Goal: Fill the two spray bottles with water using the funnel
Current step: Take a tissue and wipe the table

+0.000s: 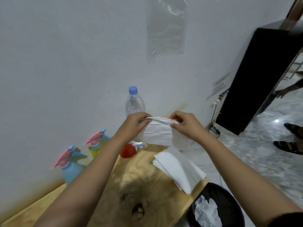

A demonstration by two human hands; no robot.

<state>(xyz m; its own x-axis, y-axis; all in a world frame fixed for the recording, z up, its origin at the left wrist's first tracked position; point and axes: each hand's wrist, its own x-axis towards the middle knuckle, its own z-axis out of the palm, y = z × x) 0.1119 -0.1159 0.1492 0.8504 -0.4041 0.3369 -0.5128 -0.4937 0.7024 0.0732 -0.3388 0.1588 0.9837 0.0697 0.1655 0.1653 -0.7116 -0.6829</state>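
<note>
A white tissue [158, 130] hangs stretched between my left hand [135, 122] and my right hand [182, 124], both pinching its top edge above the wooden table [147, 185]. Behind my left hand stands a clear water bottle [134, 105] with a blue cap, nearly empty. A red funnel [127, 150] lies on the table by the bottle's base. Against the wall on the left are a blue spray bottle [71, 169] and a yellow spray bottle [96, 147], both with pink and blue trigger heads screwed on.
A stack of white tissues [178, 169] lies at the table's right edge. A black bin [229, 202] with crumpled tissue stands below it. A black cabinet [255, 79] is at the right, and another person's sandalled feet [290, 141] are on the floor.
</note>
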